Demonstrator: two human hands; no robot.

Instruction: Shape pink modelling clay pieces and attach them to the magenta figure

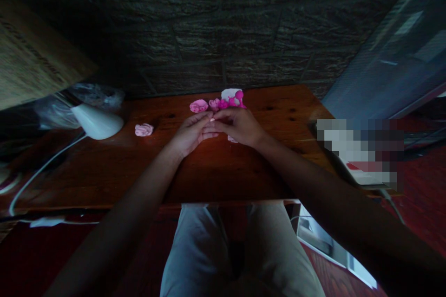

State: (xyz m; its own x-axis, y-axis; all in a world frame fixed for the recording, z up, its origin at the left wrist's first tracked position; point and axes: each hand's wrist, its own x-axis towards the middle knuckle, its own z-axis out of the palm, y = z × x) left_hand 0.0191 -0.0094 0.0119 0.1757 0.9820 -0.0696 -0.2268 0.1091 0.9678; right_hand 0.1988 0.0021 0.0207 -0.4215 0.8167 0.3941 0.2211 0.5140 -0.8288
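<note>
Table [223, 176] spread well below both wrists to a front edge [230, 203] low in the frame. At centre, left hand [195, 132] and right hand [241, 125] met, narrowly pinching a small pink bit [212, 119], just under pink clay shapes [214, 104].

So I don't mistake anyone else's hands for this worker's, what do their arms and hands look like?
The left hand and right hand are gloveless, with no watch or bracelet visible. The left forearm and right forearm are slim and tapering, with no sleeves in view. Dimness hides finer markings.
</note>
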